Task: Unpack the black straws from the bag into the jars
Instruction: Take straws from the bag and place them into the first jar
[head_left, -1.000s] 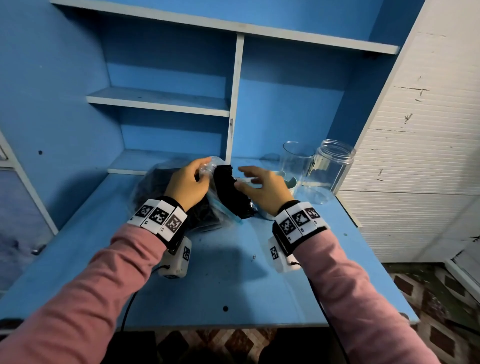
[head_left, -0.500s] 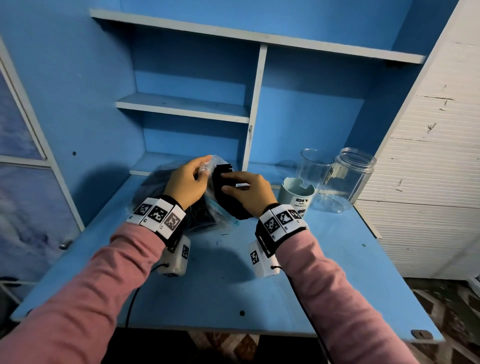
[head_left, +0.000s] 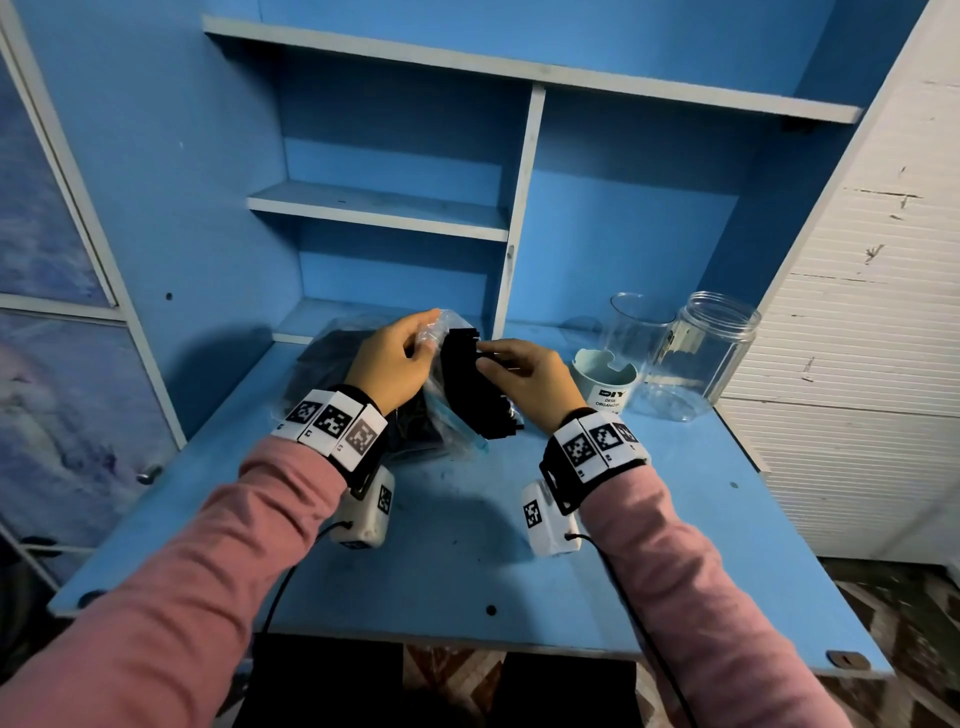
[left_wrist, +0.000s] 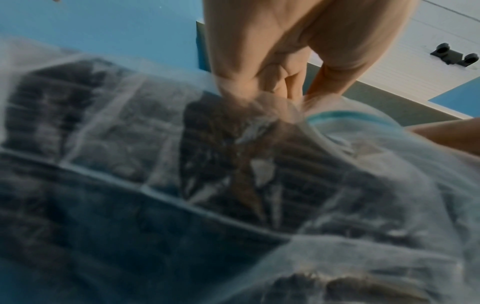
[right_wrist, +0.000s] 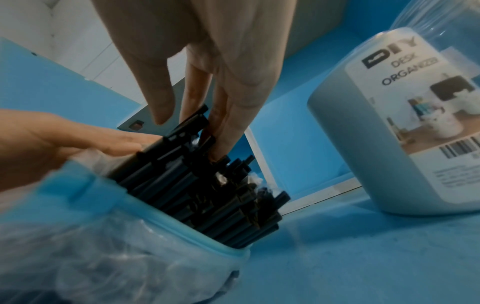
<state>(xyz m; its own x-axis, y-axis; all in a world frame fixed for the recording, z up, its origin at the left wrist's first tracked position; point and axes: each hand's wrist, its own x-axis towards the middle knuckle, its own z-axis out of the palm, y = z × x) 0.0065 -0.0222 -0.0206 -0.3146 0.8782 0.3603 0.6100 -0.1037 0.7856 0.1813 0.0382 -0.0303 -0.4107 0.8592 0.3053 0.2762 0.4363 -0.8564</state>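
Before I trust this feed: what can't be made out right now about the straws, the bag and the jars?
- Straw count: in the head view the straws merge into one dark block; most sit behind the bag.
- Right hand grip: in the right wrist view, fingers reach among the tips; pinch unclear.
- Bag detail: left wrist view is blurred.
- Jars: clear walls, contents uncertain.

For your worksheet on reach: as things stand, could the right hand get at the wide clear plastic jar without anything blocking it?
Probably yes. The right hand, now gripping the black straws, sits just left of the wide clear plastic jar. Only the low pale blue desk organizer stands between them, and the hand could likely pass over it.
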